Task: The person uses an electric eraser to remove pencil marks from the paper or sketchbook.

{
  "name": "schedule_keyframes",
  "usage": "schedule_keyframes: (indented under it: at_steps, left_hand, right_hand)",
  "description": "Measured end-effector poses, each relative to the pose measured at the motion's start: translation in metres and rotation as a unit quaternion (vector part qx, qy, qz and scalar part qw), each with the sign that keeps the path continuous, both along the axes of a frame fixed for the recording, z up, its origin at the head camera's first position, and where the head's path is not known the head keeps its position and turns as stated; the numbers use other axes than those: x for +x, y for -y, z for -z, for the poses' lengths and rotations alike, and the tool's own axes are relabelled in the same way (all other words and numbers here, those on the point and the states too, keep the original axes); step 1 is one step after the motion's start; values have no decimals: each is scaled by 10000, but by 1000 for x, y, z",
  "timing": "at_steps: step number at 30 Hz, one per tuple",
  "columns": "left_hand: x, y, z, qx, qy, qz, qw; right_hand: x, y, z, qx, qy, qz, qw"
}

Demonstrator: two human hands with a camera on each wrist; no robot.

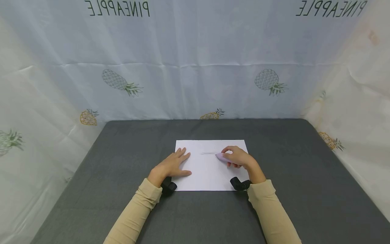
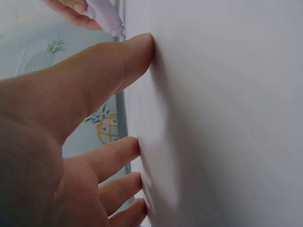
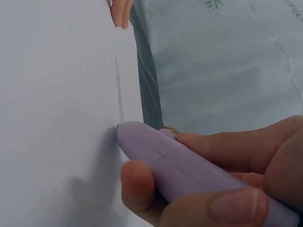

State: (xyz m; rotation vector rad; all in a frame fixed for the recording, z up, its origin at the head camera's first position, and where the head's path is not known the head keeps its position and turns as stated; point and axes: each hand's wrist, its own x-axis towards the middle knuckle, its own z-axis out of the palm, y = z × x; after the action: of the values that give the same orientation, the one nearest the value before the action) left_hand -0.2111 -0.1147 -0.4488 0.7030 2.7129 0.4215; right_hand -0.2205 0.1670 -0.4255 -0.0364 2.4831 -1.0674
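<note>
A white sheet of paper (image 1: 207, 178) lies on the grey table. My left hand (image 1: 173, 164) rests on its left side, fingers spread and straight, thumb pointing inward. My right hand (image 1: 240, 158) grips a lilac utility knife (image 3: 175, 165) between thumb and fingers. The knife's small tip touches the sheet right of centre, at the end of thin grey lines (image 3: 118, 90) running left across the upper part of the paper. A round slider (image 3: 168, 133) shows on the knife's side, beside a fingertip. In the left wrist view, the pointed tip shows beyond my left thumb (image 2: 113, 61).
The grey tabletop (image 1: 137, 142) extends around the paper on every side. White cloth (image 1: 195, 84) printed with pineapples hangs behind the table and at both sides. Black wrist cameras (image 1: 239, 184) are strapped under both wrists, close to the sheet's lower corners.
</note>
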Motion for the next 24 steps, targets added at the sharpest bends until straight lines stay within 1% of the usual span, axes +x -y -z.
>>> schedule_keyframes:
  at_steps: [8,13,17,24]
  left_hand:
    - [1,-2,1,13,2,-43,10000]
    - [2,-3,3,59,-28,2,10000]
    - [3,-4,5,51,14,-12,10000]
    - [3,-2,6,40,-51,-105,9999]
  right_hand:
    - [1,1,4,-114,-141,41,9998]
    - [5,-3,3,-136,-37,68,9999]
    - [6,-4,3,-90,53,37,9999]
    - [5,-1,3,-88,-18,-84,9999]
